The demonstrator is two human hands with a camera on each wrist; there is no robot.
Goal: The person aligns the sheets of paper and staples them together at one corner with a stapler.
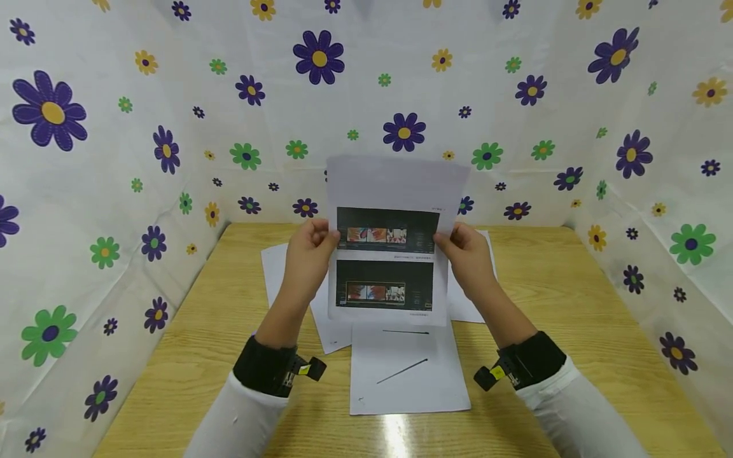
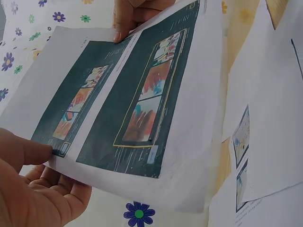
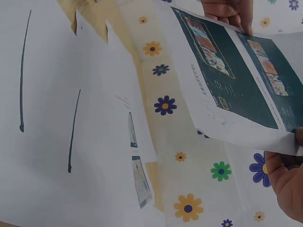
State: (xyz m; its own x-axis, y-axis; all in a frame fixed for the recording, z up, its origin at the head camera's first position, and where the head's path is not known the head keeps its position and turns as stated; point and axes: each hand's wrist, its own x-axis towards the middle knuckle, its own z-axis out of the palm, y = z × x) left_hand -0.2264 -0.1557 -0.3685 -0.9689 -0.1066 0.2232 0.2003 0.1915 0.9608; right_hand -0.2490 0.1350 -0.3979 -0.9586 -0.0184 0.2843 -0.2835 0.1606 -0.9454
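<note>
A sheet of paper (image 1: 395,184) printed with two dark picture panels is held up above the table, its print upside down in the head view. My left hand (image 1: 308,254) pinches its left edge, thumb on the printed face and fingers behind. The right hand (image 1: 471,257) pinches the opposite edge the same way. In the left wrist view the left hand (image 2: 42,184) grips the sheet (image 2: 189,156) near a panel's corner. The right wrist view shows the right hand (image 3: 286,182) at the sheet's edge (image 3: 222,127).
Below lies a white sheet with two dark drawn lines (image 1: 409,394). More papers (image 1: 332,331) spread beneath and behind it on the wooden table (image 1: 189,356). A flower-patterned cloth (image 1: 355,95) surrounds the table at the back and sides.
</note>
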